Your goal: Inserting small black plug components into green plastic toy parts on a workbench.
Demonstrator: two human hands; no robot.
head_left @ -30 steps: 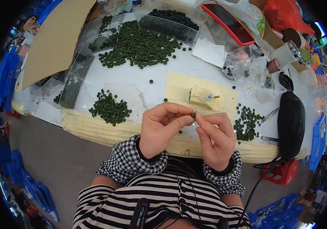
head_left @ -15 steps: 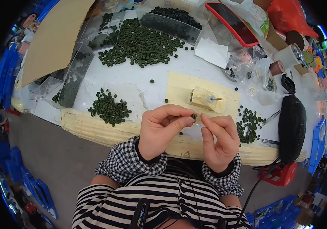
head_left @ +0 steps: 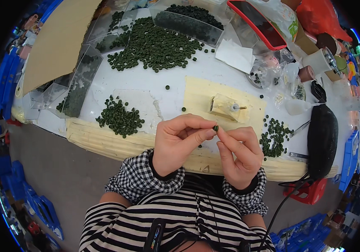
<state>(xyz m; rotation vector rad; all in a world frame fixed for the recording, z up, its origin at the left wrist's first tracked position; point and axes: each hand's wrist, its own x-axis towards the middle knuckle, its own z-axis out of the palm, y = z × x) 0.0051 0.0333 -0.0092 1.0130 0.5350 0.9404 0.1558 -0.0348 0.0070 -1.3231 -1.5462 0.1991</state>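
Observation:
My left hand is closed in a pinch, thumb and index finger on a small dark green round piece. Against that piece rests the index fingertip of my right hand, its thumb apart below and the other fingers curled. Just beyond the hands stands a cream-coloured block with a metal pin jutting from its side, set on a yellowish sheet. Similar green pieces form a small pile to the left and a scattered group to the right.
Farther back, a large heap of green pieces spreads before a clear bin. Cardboard leans at the left over clear trays. A red-cased phone, white paper, plastic bags and a black pouch occupy the right.
My right index fingertip has come up to the small green piece; before, a gap lay between them. My left hand keeps its pinch in nearly the same place.

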